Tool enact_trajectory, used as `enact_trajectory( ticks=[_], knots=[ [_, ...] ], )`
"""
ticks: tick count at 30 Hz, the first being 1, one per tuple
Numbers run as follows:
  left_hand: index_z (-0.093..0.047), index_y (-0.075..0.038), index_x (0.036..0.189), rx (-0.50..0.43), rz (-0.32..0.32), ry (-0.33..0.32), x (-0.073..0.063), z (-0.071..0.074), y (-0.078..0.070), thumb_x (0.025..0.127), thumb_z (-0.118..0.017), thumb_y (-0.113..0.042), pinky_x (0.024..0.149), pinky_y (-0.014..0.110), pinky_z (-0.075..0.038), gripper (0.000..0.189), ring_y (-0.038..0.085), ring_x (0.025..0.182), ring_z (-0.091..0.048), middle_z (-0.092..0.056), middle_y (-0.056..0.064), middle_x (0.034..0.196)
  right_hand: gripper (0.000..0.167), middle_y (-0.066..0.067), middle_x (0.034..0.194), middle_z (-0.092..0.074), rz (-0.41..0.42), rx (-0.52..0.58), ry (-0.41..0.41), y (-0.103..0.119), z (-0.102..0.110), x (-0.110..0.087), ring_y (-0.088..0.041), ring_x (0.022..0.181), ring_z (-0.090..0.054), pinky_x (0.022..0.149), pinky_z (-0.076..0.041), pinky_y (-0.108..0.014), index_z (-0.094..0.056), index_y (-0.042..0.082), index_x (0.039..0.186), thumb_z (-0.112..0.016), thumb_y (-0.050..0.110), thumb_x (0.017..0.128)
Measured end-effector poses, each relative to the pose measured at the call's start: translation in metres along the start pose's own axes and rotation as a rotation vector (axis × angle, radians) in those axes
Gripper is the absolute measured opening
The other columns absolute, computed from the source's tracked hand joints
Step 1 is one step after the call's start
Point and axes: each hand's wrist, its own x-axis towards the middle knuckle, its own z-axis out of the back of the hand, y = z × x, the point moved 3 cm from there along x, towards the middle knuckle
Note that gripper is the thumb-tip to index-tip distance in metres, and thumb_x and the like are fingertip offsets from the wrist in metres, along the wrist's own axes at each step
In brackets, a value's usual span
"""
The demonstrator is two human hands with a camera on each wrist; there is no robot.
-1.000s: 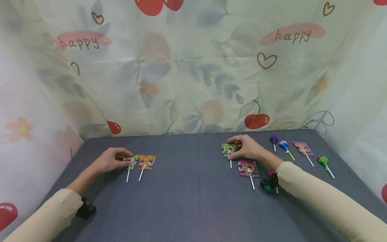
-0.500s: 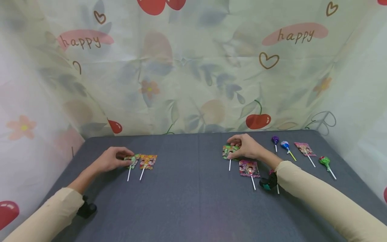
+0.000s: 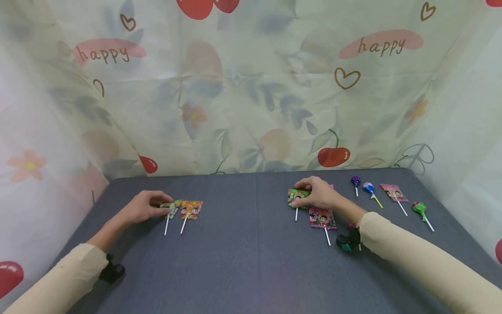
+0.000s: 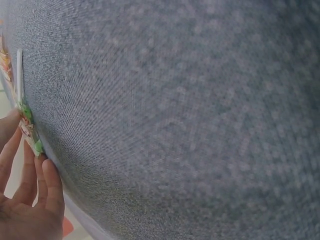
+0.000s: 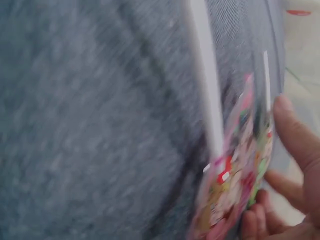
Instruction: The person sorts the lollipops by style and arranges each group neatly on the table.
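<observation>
My left hand [image 3: 143,208] pinches a flat lollipop in a green wrapper [image 3: 171,211] between thumb and fingers at the left of the table. Its white stick points toward me. Right beside it lies a lollipop in an orange wrapper [image 3: 191,210]. On the right side my right hand [image 3: 319,194] holds another green-wrapped lollipop [image 3: 296,197], thumb near the stick and fingers at the far edge. Just below that hand lies a pink-and-purple wrapped lollipop [image 3: 322,218], large and blurred in the right wrist view. Part of another pink lollipop is hidden by the right wrist.
Farther right lie a purple ball lollipop [image 3: 355,181], a blue one with a yellow stick [image 3: 369,188], a flat pink-wrapped one [image 3: 394,193] and a green-and-red one [image 3: 419,208]. The dark grey table [image 3: 235,248] ends at a printed curtain [image 3: 235,109].
The green lollipop in my right hand has turned a little, its stick end shifting left and toward me. A bit of pink now shows behind that hand. My left hand stays in place.
</observation>
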Motion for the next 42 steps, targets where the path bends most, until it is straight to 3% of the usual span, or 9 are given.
enact_trajectory(
  ticks=[9, 22, 31, 35, 42],
  knots=[
    [-0.072, 0.001, 0.117, 0.002, 0.004, -0.005, -0.001, 0.0, 0.0, 0.091, -0.079, -0.014, 0.083, 0.046, -0.052, 0.03, 0.033, 0.103, -0.065, -0.067, 0.017, 0.115, 0.062, -0.018, 0.118, -0.066, -0.044, -0.031, 0.021, 0.002, 0.0, 0.002, -0.036, 0.112, -0.058, 0.095, -0.044, -0.053, -0.066, -0.004, 0.124, -0.091, 0.029, 0.078],
    [-0.072, 0.001, 0.117, -0.003, -0.007, -0.002, -0.001, 0.0, 0.0, 0.092, -0.078, -0.014, 0.082, 0.046, -0.052, 0.03, 0.033, 0.104, -0.065, -0.067, 0.017, 0.116, 0.056, -0.012, 0.114, -0.065, 0.028, 0.125, 0.035, -0.006, -0.002, 0.001, -0.028, 0.103, -0.058, 0.092, -0.046, -0.045, -0.063, -0.002, 0.123, -0.09, 0.022, 0.08],
    [-0.072, 0.0, 0.118, -0.009, -0.01, -0.001, -0.002, 0.001, 0.0, 0.092, -0.078, -0.014, 0.084, 0.046, -0.052, 0.03, 0.034, 0.105, -0.065, -0.067, 0.017, 0.116, 0.06, -0.015, 0.124, -0.062, 0.056, 0.197, -0.014, -0.005, 0.001, -0.003, -0.031, 0.11, -0.058, 0.092, -0.046, -0.05, -0.059, 0.001, 0.128, -0.09, 0.017, 0.079],
    [-0.072, 0.0, 0.117, -0.009, -0.019, -0.005, -0.002, 0.002, 0.0, 0.092, -0.078, -0.014, 0.084, 0.047, -0.052, 0.03, 0.034, 0.105, -0.065, -0.067, 0.017, 0.116, 0.057, -0.015, 0.131, -0.061, 0.051, 0.225, -0.028, -0.004, 0.005, -0.001, -0.03, 0.115, -0.058, 0.088, -0.048, -0.045, -0.061, 0.003, 0.127, -0.09, 0.016, 0.08],
    [-0.072, 0.001, 0.117, -0.005, -0.023, -0.015, -0.001, 0.001, 0.001, 0.091, -0.079, -0.014, 0.084, 0.047, -0.052, 0.031, 0.034, 0.104, -0.065, -0.067, 0.017, 0.116, 0.045, -0.013, 0.129, -0.062, 0.031, 0.311, -0.036, -0.002, 0.01, 0.0, -0.026, 0.088, -0.063, 0.069, -0.053, -0.037, -0.066, 0.006, 0.126, -0.084, 0.013, 0.086]
  ],
)
